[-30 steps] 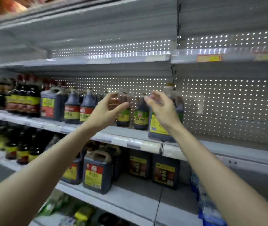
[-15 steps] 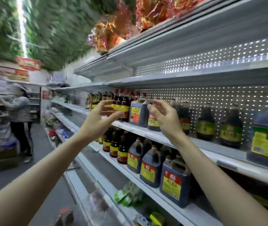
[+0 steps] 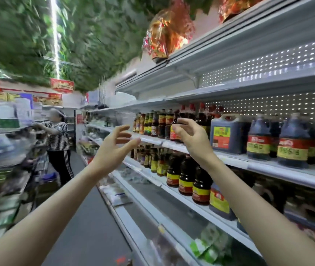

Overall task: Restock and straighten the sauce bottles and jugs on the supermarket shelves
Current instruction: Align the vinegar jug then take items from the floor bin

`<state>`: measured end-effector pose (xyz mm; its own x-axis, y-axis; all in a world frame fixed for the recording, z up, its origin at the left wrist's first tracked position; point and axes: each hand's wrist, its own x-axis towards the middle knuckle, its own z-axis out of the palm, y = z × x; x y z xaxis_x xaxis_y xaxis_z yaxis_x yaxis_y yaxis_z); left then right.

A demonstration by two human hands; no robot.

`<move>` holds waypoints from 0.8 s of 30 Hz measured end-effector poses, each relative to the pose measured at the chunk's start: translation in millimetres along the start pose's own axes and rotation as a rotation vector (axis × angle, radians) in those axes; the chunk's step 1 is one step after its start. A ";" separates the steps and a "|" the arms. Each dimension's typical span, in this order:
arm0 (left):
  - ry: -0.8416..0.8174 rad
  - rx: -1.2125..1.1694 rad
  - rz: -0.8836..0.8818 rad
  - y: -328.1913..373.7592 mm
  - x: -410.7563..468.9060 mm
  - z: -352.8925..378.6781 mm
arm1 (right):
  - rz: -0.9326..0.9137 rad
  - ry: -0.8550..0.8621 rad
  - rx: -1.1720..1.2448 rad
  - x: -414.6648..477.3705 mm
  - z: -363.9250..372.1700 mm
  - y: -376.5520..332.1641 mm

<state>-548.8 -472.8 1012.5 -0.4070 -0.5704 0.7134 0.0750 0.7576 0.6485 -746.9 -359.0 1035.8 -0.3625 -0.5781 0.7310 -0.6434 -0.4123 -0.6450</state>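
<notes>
Nearest, low on the right: green packets (image 3: 210, 244) lying in the bottom shelf, not part of the job. One level up, dark sauce bottles (image 3: 187, 175) and a blue jug (image 3: 218, 200) stand at the front lip of the lower shelf (image 3: 173, 191), probably pulled forward so the stock faces shoppers. Both arms are raised at middle-shelf height. The left hand (image 3: 114, 148) is released, fingers spread and loosely bent, out over the aisle and touching nothing. The right hand (image 3: 193, 137) is also empty, fingers in a loose curve in front of the shelf edge (image 3: 267, 166); whether the fingertips brush a bottle I cannot tell. The pose reads as a reach toward the next item to square up. To the right on that middle shelf are a square jug (image 3: 227, 133) and two round-shouldered jugs (image 3: 258, 139), upright, long axis vertical, caps up, labels turned out to the aisle. Just beyond the right hand, slim bottles (image 3: 158, 123) stand the same way, packed in a row running away down the shelf. Far left, a person in a striped top (image 3: 58, 135) works at another display.
</notes>
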 end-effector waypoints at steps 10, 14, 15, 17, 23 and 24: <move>-0.037 0.020 0.019 -121.9 78.6 -45.3 | 0.051 -0.002 -0.017 76.0 124.3 65.7; -0.043 0.001 0.002 -190.5 108.9 -50.4 | 0.083 -0.013 -0.034 105.2 169.4 113.6; -0.049 0.006 -0.001 -212.0 120.1 -51.5 | 0.088 -0.008 -0.044 116.7 183.7 131.3; -0.070 0.005 0.003 -248.6 142.4 -51.6 | 0.090 -0.004 -0.063 138.0 205.7 159.1; -0.127 -0.016 0.015 -338.5 243.5 -47.6 | 0.095 0.055 -0.061 229.5 256.7 233.0; -0.138 -0.032 0.014 -353.3 262.9 -45.9 | 0.103 0.067 -0.058 245.5 264.3 245.3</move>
<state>-640.5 -905.0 983.1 -0.5268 -0.5093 0.6805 0.1095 0.7533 0.6485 -815.5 -788.1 998.3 -0.4719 -0.5661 0.6759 -0.6377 -0.3102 -0.7051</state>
